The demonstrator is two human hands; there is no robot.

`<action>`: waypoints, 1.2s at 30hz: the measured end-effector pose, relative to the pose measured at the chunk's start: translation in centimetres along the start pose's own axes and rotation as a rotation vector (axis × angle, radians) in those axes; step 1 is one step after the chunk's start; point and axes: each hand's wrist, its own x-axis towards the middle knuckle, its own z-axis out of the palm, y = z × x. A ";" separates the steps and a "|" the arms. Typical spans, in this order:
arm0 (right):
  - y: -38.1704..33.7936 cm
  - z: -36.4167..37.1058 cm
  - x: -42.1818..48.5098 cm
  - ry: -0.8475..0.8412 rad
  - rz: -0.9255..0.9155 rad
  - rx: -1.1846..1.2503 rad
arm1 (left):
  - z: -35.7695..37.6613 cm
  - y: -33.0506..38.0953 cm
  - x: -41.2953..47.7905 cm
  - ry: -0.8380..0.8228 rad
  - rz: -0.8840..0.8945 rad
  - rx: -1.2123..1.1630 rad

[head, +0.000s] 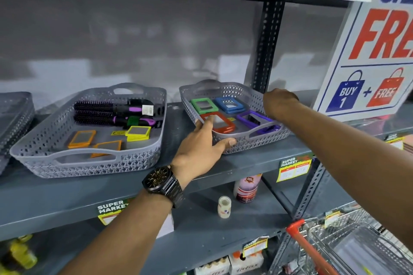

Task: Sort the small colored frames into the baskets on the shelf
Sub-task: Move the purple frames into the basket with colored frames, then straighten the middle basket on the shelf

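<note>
Two grey perforated baskets stand on the grey shelf. The right basket [250, 96] holds a green frame [204, 105], a blue frame [229, 104], a red frame [221, 123] and a purple frame [257, 119]. My left hand [201, 143] grips this basket's front left rim, thumb under the edge and fingers over it beside the red frame. My right hand [278, 101] holds the basket's far right rim, its fingers hidden behind the wall. The left basket [44, 140] holds two orange frames [82, 139], a stack of yellow frames [138, 133] and two hairbrushes [111, 113].
Another grey basket [13, 116] sits at the far left. A black shelf upright [267, 47] rises behind the right basket, with a promotional sign [368, 51] to its right. Bottles [245, 187] stand on the lower shelf. A shopping cart [348, 243] is at the lower right.
</note>
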 end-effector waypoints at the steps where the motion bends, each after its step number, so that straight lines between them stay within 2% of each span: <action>1: -0.2 -0.4 -0.2 -0.015 0.000 0.005 | -0.2 0.2 -0.2 0.006 0.000 0.004; 3: -0.8 -1.9 -0.8 0.010 -0.008 0.056 | -0.6 0.7 -1.0 0.046 0.009 0.033; 5: -1.7 -4.0 -1.6 0.127 -0.036 0.231 | -1.7 1.0 -2.4 0.160 0.070 0.085; 8: -3.8 -6.7 -4.5 0.278 -0.147 0.703 | -5.2 0.6 -4.7 0.396 0.191 0.143; 10: -6.1 -7.8 -7.6 0.351 -0.241 1.065 | -8.6 -1.1 -6.0 0.531 0.208 0.204; 12: -8.8 -7.8 -10.8 0.325 -0.322 1.347 | -12.2 -3.5 -6.9 0.610 0.156 0.241; 14: -12.0 -7.2 -13.4 0.276 -0.366 1.483 | -15.4 -6.4 -8.1 0.667 0.065 0.276; 16: -15.0 -6.4 -15.1 0.227 -0.353 1.573 | -17.8 -9.4 -9.3 0.731 -0.059 0.287; 19: -18.5 -5.7 -16.4 0.035 -0.268 1.743 | -19.7 -12.9 -10.6 0.800 -0.206 0.242; 22: -20.7 -5.2 -16.6 -0.087 -0.206 1.759 | -20.2 -15.9 -11.0 0.705 -0.326 0.150; 25: -21.5 -5.2 -17.0 -0.045 -0.188 1.720 | -20.0 -17.4 -11.1 0.582 -0.459 -0.099; 28: -21.5 -5.4 -17.1 -0.005 -0.190 1.667 | -19.5 -17.7 -10.9 0.580 -0.479 -0.339; 31: -21.0 -6.0 -17.3 -0.024 -0.183 1.629 | -19.2 -17.4 -11.0 0.597 -0.468 -0.393; 36: -20.6 -6.5 -17.4 -0.002 -0.120 1.614 | -18.5 -17.2 -12.0 0.523 -0.442 -0.362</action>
